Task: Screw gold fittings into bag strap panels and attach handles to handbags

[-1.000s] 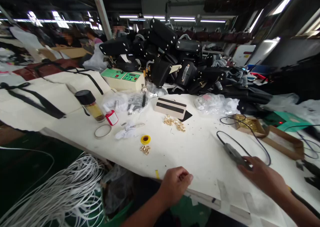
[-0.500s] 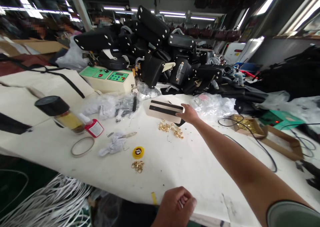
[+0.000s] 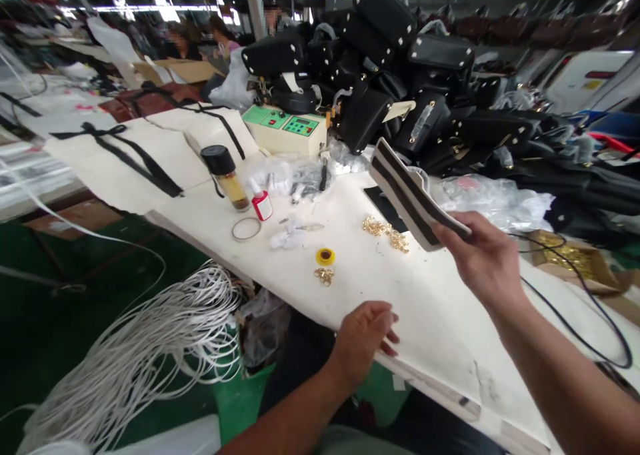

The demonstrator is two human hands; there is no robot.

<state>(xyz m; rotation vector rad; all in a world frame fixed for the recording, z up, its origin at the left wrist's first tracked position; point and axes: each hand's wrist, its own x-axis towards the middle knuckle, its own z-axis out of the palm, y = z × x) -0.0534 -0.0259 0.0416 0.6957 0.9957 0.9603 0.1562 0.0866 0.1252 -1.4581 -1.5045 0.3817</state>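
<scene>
Panel (image 3: pixel 407 198) first: the flat beige rectangle with two dark lengthwise stripes lay on the white tabletop (image 3: pixel 425 321) half a second ago, and now it is raised and tilted in the right hand (image 3: pixel 485 255). That hand's grip is closed on its near right corner, the striped face showing. With the panel up, more of the thin black sheet (image 3: pixel 385 205) on the tabletop beneath it shows, just beside the loose cluster of small gold-coloured metal pieces (image 3: pixel 385 233).

The left hand (image 3: pixel 365 335) has changed too — its fingers have loosened from a closed curl, so its grip is half-open and holds nothing, above the near edge. Nearest it lie a small gold-coloured metal heap (image 3: pixel 324 277) and a yellow ring-shaped roll (image 3: pixel 325 256). For the work in hand, this means the panel is picked up — one hand carries it, the other is free.
</scene>
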